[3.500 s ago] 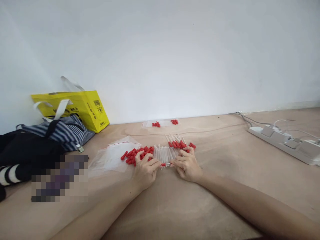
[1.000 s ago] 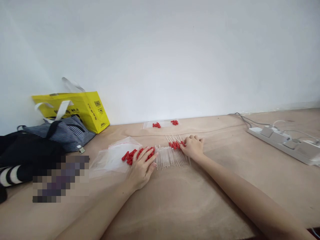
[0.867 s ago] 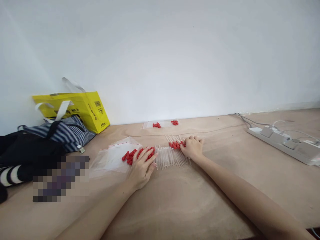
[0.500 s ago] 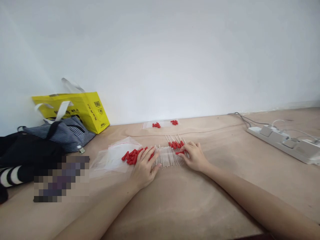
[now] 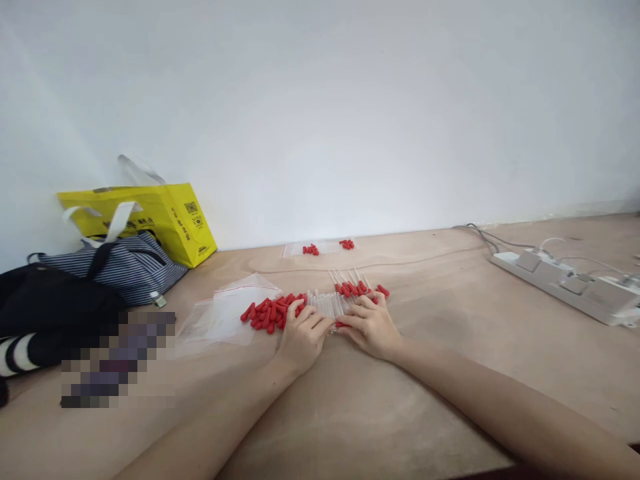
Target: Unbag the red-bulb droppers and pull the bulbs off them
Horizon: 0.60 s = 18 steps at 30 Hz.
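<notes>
Between the thumb and fingers of my right hand (image 5: 373, 328) is a red rubber dropper bulb (image 5: 341, 325), pointing left. My left hand (image 5: 304, 339) is closed, its fingertips meeting the right hand's at that bulb; what it pinches is hidden. Just behind both hands lies a row of clear glass dropper tubes (image 5: 324, 303), side by side. A pile of loose red bulbs (image 5: 267, 313) sits left of the tubes, partly behind my left hand. Beyond my right hand, several droppers (image 5: 350, 288) with red bulbs fitted lie with their tubes pointing away.
Clear plastic bags (image 5: 235, 313) lie left of the pile. Near the wall is another bag (image 5: 295, 249) with red bulbs and tubes. A yellow bag (image 5: 175, 227), a striped pouch (image 5: 135, 270) and dark cloth (image 5: 55, 300) stand left. A power strip (image 5: 530, 273) with cables lies right.
My hands have come together in front of the tubes. My right hand moved left and nearer with the red bulb; my left hand shifted right, off the pile, and its fingers closed.
</notes>
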Each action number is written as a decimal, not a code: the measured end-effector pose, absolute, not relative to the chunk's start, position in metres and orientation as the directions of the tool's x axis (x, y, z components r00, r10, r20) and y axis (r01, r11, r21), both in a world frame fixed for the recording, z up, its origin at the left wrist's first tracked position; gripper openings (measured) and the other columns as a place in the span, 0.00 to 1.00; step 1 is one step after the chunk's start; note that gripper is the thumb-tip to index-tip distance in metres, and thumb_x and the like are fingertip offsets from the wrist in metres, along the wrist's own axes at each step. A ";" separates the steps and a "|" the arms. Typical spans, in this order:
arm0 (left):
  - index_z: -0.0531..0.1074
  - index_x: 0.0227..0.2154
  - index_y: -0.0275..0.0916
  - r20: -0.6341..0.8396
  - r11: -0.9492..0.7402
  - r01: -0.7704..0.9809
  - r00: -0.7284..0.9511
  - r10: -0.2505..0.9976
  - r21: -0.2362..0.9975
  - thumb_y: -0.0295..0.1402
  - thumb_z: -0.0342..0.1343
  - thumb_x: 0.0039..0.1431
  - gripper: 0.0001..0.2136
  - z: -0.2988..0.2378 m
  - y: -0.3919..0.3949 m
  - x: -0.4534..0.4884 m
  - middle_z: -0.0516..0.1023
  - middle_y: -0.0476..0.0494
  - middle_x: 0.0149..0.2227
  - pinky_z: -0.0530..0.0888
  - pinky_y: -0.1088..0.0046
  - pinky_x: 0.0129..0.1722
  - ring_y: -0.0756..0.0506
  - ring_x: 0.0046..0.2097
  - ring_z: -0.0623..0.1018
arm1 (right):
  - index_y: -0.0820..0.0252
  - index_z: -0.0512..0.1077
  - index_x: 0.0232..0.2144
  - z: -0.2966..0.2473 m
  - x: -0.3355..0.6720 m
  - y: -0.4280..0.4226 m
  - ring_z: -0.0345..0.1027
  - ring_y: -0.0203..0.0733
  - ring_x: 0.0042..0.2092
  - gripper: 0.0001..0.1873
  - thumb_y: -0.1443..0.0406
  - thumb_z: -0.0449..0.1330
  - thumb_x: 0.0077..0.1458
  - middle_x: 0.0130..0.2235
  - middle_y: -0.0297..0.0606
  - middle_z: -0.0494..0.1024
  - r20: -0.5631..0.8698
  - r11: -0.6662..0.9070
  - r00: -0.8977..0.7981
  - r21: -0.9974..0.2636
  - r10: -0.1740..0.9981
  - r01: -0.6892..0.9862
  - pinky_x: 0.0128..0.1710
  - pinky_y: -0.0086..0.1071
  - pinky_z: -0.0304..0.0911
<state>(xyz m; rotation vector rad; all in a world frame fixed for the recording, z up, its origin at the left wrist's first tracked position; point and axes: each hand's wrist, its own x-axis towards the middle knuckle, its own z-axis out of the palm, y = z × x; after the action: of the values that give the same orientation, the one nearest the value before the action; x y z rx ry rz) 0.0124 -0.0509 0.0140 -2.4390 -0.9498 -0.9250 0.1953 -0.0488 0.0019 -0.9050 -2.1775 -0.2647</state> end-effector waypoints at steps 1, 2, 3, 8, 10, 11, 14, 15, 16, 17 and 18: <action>0.70 0.28 0.41 0.688 -0.705 0.702 0.561 0.461 -0.100 0.29 0.49 0.56 0.06 0.014 -0.051 0.012 0.75 0.52 0.24 0.57 0.60 0.46 0.48 0.32 0.70 | 0.53 0.72 0.32 0.001 0.194 -0.049 0.58 0.37 0.34 0.07 0.61 0.55 0.53 0.26 0.31 0.73 0.718 0.723 -0.469 -0.069 0.514 0.687 0.41 0.39 0.41; 0.70 0.27 0.40 0.686 -0.701 0.705 0.563 0.461 -0.107 0.28 0.49 0.55 0.06 0.014 -0.051 0.012 0.74 0.52 0.24 0.57 0.61 0.46 0.48 0.32 0.70 | 0.53 0.72 0.30 0.001 0.194 -0.049 0.57 0.37 0.33 0.07 0.62 0.55 0.53 0.25 0.31 0.73 0.724 0.717 -0.468 -0.054 0.507 0.695 0.42 0.40 0.41; 0.70 0.26 0.40 0.684 -0.696 0.709 0.564 0.463 -0.113 0.27 0.49 0.55 0.06 0.014 -0.051 0.013 0.74 0.52 0.23 0.56 0.61 0.46 0.48 0.32 0.70 | 0.54 0.73 0.29 0.001 0.193 -0.049 0.57 0.37 0.33 0.07 0.62 0.54 0.53 0.23 0.31 0.72 0.730 0.712 -0.465 -0.042 0.501 0.701 0.42 0.40 0.40; 0.69 0.25 0.40 0.685 -0.696 0.709 0.565 0.460 -0.117 0.24 0.48 0.52 0.07 0.015 -0.054 0.012 0.74 0.52 0.23 0.55 0.60 0.45 0.48 0.32 0.70 | 0.56 0.72 0.25 0.001 0.194 -0.052 0.56 0.35 0.32 0.08 0.62 0.55 0.52 0.20 0.31 0.69 0.755 0.711 -0.461 -0.010 0.467 0.704 0.44 0.40 0.39; 0.69 0.25 0.40 0.689 -0.701 0.705 0.562 0.458 -0.109 0.24 0.48 0.52 0.07 0.016 -0.055 0.011 0.74 0.52 0.23 0.55 0.60 0.45 0.49 0.32 0.70 | 0.57 0.72 0.23 0.001 0.194 -0.053 0.57 0.35 0.32 0.09 0.63 0.55 0.52 0.20 0.31 0.69 0.753 0.711 -0.465 -0.006 0.465 0.703 0.44 0.40 0.39; 0.69 0.25 0.40 0.691 -0.704 0.703 0.560 0.457 -0.104 0.24 0.48 0.52 0.07 0.016 -0.055 0.011 0.74 0.52 0.23 0.54 0.60 0.45 0.49 0.32 0.70 | 0.57 0.71 0.22 0.002 0.194 -0.053 0.57 0.35 0.32 0.10 0.63 0.55 0.52 0.19 0.31 0.68 0.752 0.712 -0.466 -0.006 0.466 0.702 0.44 0.40 0.39; 0.69 0.26 0.40 0.696 -0.711 0.697 0.555 0.455 -0.092 0.24 0.48 0.52 0.07 0.016 -0.055 0.010 0.74 0.52 0.23 0.54 0.60 0.44 0.48 0.32 0.70 | 0.57 0.71 0.22 0.003 0.195 -0.054 0.57 0.36 0.32 0.11 0.63 0.54 0.53 0.20 0.31 0.68 0.747 0.719 -0.468 -0.020 0.472 0.694 0.44 0.40 0.39; 0.70 0.26 0.40 0.695 -0.712 0.697 0.555 0.457 -0.088 0.24 0.48 0.52 0.08 0.016 -0.055 0.010 0.74 0.52 0.23 0.54 0.60 0.44 0.48 0.32 0.70 | 0.57 0.71 0.22 0.004 0.195 -0.054 0.57 0.36 0.32 0.11 0.63 0.53 0.53 0.20 0.31 0.68 0.741 0.722 -0.470 -0.028 0.479 0.691 0.44 0.41 0.39; 0.70 0.26 0.40 0.693 -0.712 0.698 0.554 0.462 -0.084 0.24 0.47 0.52 0.08 0.016 -0.055 0.010 0.74 0.52 0.23 0.54 0.60 0.44 0.48 0.32 0.70 | 0.57 0.71 0.23 0.004 0.196 -0.055 0.57 0.36 0.33 0.10 0.63 0.53 0.53 0.20 0.31 0.68 0.733 0.724 -0.474 -0.037 0.488 0.689 0.44 0.41 0.39; 0.70 0.26 0.40 0.690 -0.711 0.699 0.553 0.468 -0.078 0.24 0.47 0.53 0.08 0.016 -0.056 0.011 0.74 0.52 0.23 0.55 0.60 0.44 0.48 0.32 0.70 | 0.57 0.71 0.23 0.005 0.196 -0.056 0.57 0.37 0.33 0.10 0.64 0.53 0.53 0.21 0.31 0.68 0.724 0.725 -0.478 -0.045 0.498 0.687 0.44 0.41 0.40; 0.70 0.25 0.40 0.689 -0.710 0.701 0.549 0.473 -0.070 0.24 0.47 0.53 0.08 0.017 -0.056 0.011 0.75 0.52 0.23 0.55 0.60 0.44 0.48 0.32 0.70 | 0.57 0.71 0.23 0.005 0.196 -0.056 0.58 0.37 0.34 0.10 0.65 0.52 0.53 0.21 0.31 0.69 0.715 0.725 -0.482 -0.052 0.507 0.686 0.45 0.41 0.40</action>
<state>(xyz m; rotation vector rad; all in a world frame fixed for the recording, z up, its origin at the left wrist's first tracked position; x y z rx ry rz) 0.0110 -0.0563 0.0169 -2.4503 -0.9657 -0.9417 0.1958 -0.0564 0.0050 -0.8989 -2.1868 -0.3107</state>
